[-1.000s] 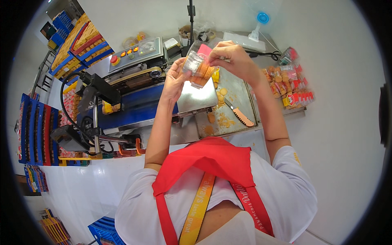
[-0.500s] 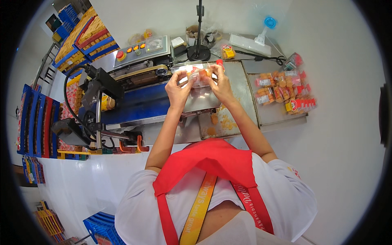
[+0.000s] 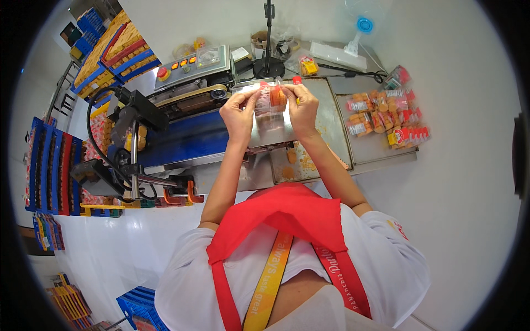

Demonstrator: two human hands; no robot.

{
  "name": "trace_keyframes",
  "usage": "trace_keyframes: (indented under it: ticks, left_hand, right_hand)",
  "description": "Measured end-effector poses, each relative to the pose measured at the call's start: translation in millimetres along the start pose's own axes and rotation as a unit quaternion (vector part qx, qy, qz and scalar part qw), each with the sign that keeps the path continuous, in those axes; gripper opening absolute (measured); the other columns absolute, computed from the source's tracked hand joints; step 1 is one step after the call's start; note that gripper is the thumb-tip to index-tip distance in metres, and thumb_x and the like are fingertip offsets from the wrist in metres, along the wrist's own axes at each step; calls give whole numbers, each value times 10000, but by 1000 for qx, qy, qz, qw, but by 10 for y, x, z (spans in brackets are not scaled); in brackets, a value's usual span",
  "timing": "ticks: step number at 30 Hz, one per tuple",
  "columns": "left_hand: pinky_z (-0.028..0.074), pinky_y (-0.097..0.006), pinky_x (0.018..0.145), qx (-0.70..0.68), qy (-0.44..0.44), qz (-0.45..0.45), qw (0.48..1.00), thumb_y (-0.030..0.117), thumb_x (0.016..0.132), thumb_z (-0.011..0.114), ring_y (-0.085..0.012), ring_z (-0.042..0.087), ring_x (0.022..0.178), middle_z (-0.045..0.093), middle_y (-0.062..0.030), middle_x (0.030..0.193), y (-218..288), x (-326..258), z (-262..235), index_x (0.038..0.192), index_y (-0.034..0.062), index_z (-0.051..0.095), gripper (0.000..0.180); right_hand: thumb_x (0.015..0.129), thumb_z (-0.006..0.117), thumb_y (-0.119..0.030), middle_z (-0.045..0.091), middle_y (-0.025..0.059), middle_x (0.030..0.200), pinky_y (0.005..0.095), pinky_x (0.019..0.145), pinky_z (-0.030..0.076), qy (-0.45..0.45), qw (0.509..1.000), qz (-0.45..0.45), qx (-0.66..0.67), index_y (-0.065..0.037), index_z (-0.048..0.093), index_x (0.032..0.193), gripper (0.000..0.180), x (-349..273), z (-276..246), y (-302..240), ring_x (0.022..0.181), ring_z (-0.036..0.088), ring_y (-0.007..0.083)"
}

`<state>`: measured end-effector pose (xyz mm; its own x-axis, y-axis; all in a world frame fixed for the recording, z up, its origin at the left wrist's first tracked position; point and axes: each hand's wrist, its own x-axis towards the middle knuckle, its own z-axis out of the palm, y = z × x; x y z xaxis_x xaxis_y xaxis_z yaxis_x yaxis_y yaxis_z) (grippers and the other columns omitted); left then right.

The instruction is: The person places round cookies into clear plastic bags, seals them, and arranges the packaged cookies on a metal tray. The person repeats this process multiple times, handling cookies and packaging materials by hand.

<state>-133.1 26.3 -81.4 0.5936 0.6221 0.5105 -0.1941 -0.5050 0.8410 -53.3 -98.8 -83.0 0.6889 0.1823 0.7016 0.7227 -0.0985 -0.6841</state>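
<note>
Between my two hands is a clear plastic pack with red print and orange-brown baked pieces showing through it. My left hand pinches the pack's upper left edge between thumb and fingers. On the opposite side, my right hand has its thumb and fingers closed on the upper right edge. The pack is above a shiny metal plate at the end of a blue conveyor belt. A small red-capped item is partly hidden behind my right hand.
A control panel with a red button stands behind the belt. Several filled packs lie at the right on a metal tray. Crumbs dot another tray. A black stand rises at the back; a black bracketed device overhangs the belt's left end.
The pack is spread more upright between my hands, showing its printed side. My right hand has moved slightly right and down, and my left hand slightly left.
</note>
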Motion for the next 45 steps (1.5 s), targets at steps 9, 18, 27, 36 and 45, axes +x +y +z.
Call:
trace_keyframes:
  ticks: [9,18,27,36,45]
  left_hand:
    - [440,-297,893,-212,-246,-90,941,61,775,697,-173,557,1043,603,-105,1121,-385,275,-214,868,25,709,100]
    - [481,-263,796,-286,-356,-98,884,35,763,698,-128,593,875,641,-81,938,-585,561,-296,871,12,706,111]
    - [474,-262,770,-233,-276,-113,926,29,752,707,-129,604,814,669,-104,877,-636,472,-260,814,0,708,67]
    - [477,-252,761,-214,-165,-115,956,6,743,715,-130,606,800,672,-115,872,-502,227,-216,812,-16,703,73]
    - [477,-231,735,-219,-167,-107,955,10,753,709,-111,608,787,672,-108,866,-429,168,-266,837,-15,701,88]
  right_hand:
    - [847,639,-164,616,73,1094,248,814,443,-255,914,151,278,-31,661,851,134,146,-205,471,918,551,94]
    - [840,558,30,638,73,952,257,842,477,-370,845,154,355,4,679,901,138,315,-250,647,895,594,128]
    - [827,596,-2,617,79,1025,252,832,486,-233,912,157,299,7,678,928,130,70,-149,406,946,579,130]
    - [800,691,-135,649,50,842,193,565,439,-81,993,77,27,14,696,800,150,36,29,175,677,567,66]
    - [804,686,-133,657,26,847,211,736,433,-155,885,293,327,-29,692,823,106,-22,113,397,827,578,74]
